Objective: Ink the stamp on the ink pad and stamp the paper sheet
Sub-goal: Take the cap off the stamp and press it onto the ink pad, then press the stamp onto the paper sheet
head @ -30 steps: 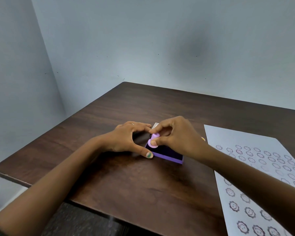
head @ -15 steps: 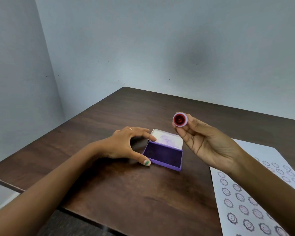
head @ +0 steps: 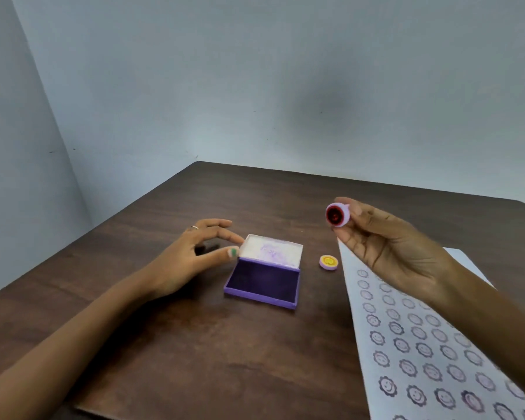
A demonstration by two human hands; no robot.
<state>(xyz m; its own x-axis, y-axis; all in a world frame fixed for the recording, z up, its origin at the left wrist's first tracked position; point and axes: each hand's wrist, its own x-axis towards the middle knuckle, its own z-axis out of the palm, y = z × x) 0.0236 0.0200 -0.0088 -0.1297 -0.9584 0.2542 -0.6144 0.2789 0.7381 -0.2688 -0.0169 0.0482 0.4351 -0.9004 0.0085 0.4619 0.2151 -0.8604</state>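
Stamp: the small round stamp (head: 337,214) is pinched between the thumb and fingertips of the right hand (head: 385,250), raised off the table, its dark reddish face turned up toward the camera.
Right hand: closed on the stamp, palm up, hovering above the far end of the paper sheet (head: 431,338).
Left hand: the left hand (head: 191,259) is loose and holds nothing, fingers spread beside the left edge of the ink pad (head: 262,281) (whether a fingertip touches the lid I cannot tell).
Ink pad: open on the table (head: 194,344), dark purple pad toward the person, white lid tipped back and smeared with purple.
Cap: a small round yellow-topped cap (head: 328,262) lies between the ink pad and the paper, touching neither.
Paper: already carries many rows of purple smiley prints, some faint.
Done so far: much of the sheet is stamped, judging by the rows.
Inking: the face looks dark, so it may be freshly inked, though the colour is too blurred to be sure.
Left to do: turn the stamp face down and press it on a bare spot of the paper.
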